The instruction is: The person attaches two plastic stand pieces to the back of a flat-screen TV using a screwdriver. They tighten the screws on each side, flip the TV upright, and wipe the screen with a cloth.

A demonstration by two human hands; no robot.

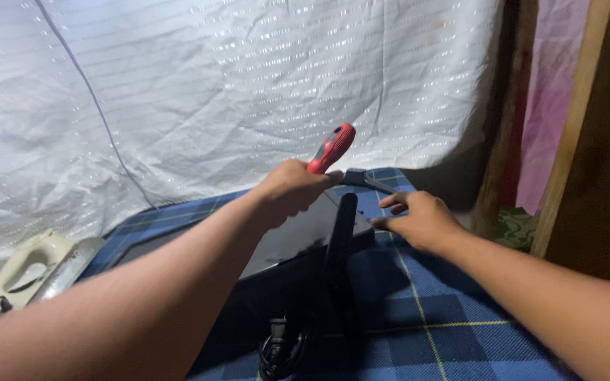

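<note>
— Screwdriver (332, 147), red handle with a bit of black on it: where is it?

— In the left hand (292, 190). The fingers are clamped round the lower part of the handle, and the red end sticks up and to the right, above the fist. The shaft and tip are hidden behind the hand, so I cannot tell what they touch.

— What sits under that hand?

— A black flat monitor (284, 240), lying face down on the surface (446, 303), which is covered with a blue checked cloth with thin yellow lines. The monitor's stand arm (344, 233) runs along its back toward the near edge, and a coiled black cable (280, 349) lies at the bottom of the view, touching the monitor's near end.

— And the right hand (421, 220)?

— Open, palm down, fingers spread and pointing left. It rests on the cloth just beside the monitor's right edge; the fingertips are at that edge, gripping nothing.

— Anything past the fingers?

— A dark, flat piece (365, 178) lies on the cloth near the far corner of the monitor. What it is, I cannot tell.

— Around all that?

— A white sheet (213, 85) hangs behind the surface. At the far left lies a cream-coloured clothes iron (33, 268) on its side. A wooden post (570, 127) and pink cloth (548, 85) stand at the right.
</note>
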